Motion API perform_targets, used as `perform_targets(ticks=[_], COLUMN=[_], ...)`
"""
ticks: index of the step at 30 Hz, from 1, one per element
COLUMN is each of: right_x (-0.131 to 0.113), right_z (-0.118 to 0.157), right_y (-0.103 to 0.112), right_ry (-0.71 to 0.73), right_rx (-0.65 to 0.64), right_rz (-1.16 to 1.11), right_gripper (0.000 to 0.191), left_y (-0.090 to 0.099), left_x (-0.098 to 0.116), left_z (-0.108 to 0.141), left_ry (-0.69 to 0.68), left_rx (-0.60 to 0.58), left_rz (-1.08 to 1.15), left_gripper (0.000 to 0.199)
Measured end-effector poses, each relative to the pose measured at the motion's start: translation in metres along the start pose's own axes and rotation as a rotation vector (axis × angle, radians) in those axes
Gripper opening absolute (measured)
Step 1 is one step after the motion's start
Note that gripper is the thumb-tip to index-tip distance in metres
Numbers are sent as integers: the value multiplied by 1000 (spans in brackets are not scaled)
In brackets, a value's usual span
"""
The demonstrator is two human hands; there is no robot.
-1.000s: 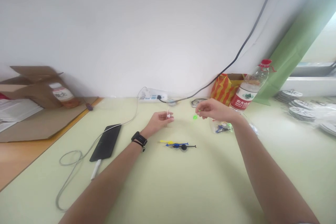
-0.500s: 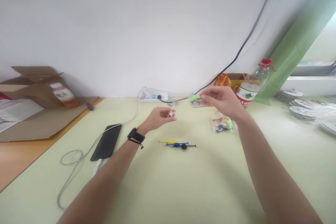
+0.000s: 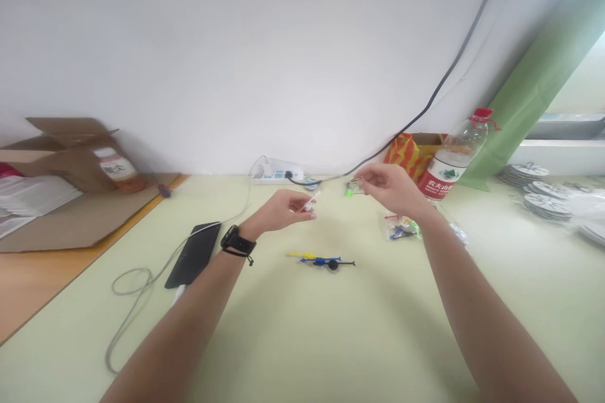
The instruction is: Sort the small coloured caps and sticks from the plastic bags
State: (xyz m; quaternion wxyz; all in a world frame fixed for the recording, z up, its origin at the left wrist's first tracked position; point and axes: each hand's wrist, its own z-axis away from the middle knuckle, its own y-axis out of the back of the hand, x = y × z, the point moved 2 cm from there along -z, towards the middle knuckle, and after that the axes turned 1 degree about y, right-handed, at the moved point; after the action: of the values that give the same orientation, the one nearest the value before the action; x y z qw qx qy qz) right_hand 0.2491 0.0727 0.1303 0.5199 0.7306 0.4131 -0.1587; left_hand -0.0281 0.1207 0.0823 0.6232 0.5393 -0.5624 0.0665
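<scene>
Right, white piece (image 3: 308, 205) is pinched in the left hand (image 3: 278, 211), front-right of the power strip (image 3: 276, 175), stem poking up past the fingertips. Green piece (image 3: 350, 191), blurred, is right of the strip in the right hand's (image 3: 393, 189) fingertip grip. Yellow arrow (image 3: 302, 255), blue arrow (image 3: 319, 260), black arrow (image 3: 347, 263): on table (image 3: 307, 334), in front of strip. Parts bag (image 3: 401, 228), bottle (image 3: 441, 179) right of it; phone (image 3: 193, 255) front-left, lower end partly behind left forearm (image 3: 174, 321).
</scene>
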Motion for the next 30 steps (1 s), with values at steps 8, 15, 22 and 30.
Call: perform_targets(ticks=[8, 15, 22, 30], right_x=[20, 26, 19, 3], right_z=[-3, 12, 15, 7], right_y=[-7, -57, -100, -64], right_ry=[-72, -120, -50, -36], right_rx=[-149, -927, -1097, -877], right_rz=[266, 249, 126, 10], right_gripper=[12, 28, 25, 17], left_y=[6, 11, 12, 19], left_x=[-15, -23, -21, -16], left_z=[0, -1, 0, 1], left_ry=[16, 58, 45, 34], left_rx=[24, 54, 53, 46], left_rz=[-13, 12, 17, -43], left_gripper=[36, 35, 35, 37])
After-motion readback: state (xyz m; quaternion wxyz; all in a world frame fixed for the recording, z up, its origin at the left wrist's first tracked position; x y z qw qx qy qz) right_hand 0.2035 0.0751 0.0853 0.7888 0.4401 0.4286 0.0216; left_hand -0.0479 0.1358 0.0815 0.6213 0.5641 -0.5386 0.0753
